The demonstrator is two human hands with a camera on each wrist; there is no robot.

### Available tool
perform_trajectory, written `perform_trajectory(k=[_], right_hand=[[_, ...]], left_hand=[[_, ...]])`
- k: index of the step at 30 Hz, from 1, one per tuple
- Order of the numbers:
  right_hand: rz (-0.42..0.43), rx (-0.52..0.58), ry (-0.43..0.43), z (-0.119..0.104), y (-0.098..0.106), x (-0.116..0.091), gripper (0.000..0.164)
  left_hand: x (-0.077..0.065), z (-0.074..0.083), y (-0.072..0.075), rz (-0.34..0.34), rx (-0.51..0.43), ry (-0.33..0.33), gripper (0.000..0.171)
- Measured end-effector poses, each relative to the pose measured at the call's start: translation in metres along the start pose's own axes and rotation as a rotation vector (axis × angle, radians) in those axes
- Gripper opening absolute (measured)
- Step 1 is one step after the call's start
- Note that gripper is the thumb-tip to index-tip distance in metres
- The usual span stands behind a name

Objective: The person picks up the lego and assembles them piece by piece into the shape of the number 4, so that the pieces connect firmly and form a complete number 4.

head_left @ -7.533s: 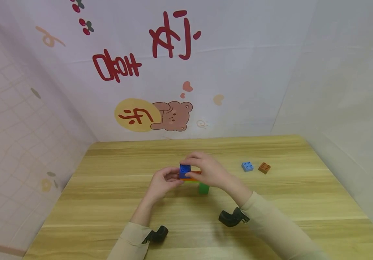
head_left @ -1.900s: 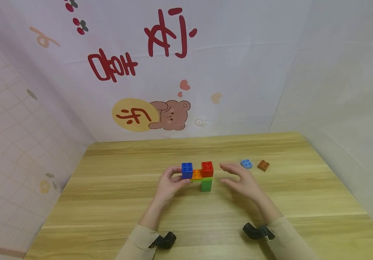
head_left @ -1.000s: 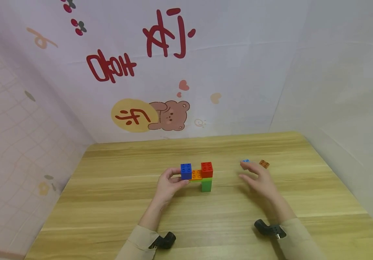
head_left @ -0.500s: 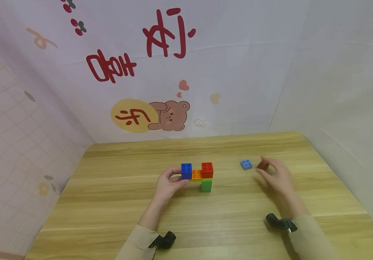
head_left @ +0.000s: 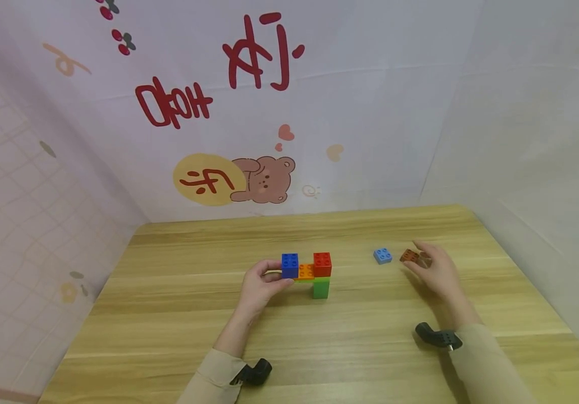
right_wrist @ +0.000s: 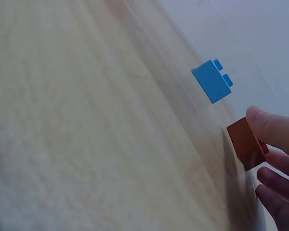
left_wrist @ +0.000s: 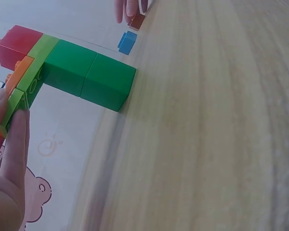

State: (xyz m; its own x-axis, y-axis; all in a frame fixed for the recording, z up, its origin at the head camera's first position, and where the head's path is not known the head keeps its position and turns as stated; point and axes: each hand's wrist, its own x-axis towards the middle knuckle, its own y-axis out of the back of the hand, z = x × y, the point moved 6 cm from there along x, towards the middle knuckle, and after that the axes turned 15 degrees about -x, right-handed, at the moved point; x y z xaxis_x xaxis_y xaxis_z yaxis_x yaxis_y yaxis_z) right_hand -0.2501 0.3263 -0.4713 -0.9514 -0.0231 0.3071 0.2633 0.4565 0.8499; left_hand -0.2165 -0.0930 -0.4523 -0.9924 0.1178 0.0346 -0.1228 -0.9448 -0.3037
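My left hand [head_left: 259, 289] grips the left end of a toy brick structure, thumb and fingers around its lime-green layer [left_wrist: 43, 47]. On top are a dark blue brick [head_left: 290, 266] at the left, an orange brick [head_left: 306, 271] in the middle and a red brick [head_left: 322, 265] at the right. Two green bricks [left_wrist: 89, 74] form a leg under the red end. At the right, my right hand [head_left: 439, 276] pinches a brown brick [right_wrist: 245, 144] between thumb and fingers, low over the table. The thumb covers one corner of it.
A light blue brick [head_left: 382, 256] lies on the wooden table [head_left: 350, 336], just left of the brown one. White printed cloth [head_left: 370, 112] hangs behind the table and along both sides.
My right hand has left the dark blue brick and moved right, past the light blue brick, to the brown one. A red brick shows on the structure. Lately the left hand holds still.
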Motion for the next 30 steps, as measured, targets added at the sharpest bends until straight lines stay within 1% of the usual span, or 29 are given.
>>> perform_trajectory(k=[4, 10, 13, 16, 23, 26, 30], right_hand=[[-0.029, 0.012, -0.016, 0.004, -0.003, 0.000, 0.062], [-0.048, 0.037, -0.025, 0.008, -0.004, 0.000, 0.062], [-0.046, 0.058, -0.046, 0.009, -0.003, -0.002, 0.060], [-0.036, 0.056, -0.047, 0.011, -0.003, -0.003, 0.057], [-0.001, 0.040, -0.035, 0.011, -0.005, -0.004, 0.043], [-0.018, 0.033, -0.055, 0.009, -0.004, -0.005, 0.043], [-0.034, 0.031, -0.066, 0.004, -0.002, -0.008, 0.045]], left_hand=[[0.000, 0.001, 0.000, -0.002, 0.003, -0.015, 0.033], [0.000, 0.002, 0.001, 0.008, 0.011, -0.024, 0.033], [0.000, 0.002, 0.001, 0.004, 0.014, -0.026, 0.033], [0.000, 0.003, 0.000, 0.006, 0.014, -0.029, 0.034], [-0.002, 0.004, -0.001, -0.004, 0.018, -0.061, 0.040], [-0.002, 0.004, 0.000, -0.004, 0.033, -0.084, 0.044], [-0.002, 0.004, 0.000, -0.003, 0.038, -0.095, 0.046]])
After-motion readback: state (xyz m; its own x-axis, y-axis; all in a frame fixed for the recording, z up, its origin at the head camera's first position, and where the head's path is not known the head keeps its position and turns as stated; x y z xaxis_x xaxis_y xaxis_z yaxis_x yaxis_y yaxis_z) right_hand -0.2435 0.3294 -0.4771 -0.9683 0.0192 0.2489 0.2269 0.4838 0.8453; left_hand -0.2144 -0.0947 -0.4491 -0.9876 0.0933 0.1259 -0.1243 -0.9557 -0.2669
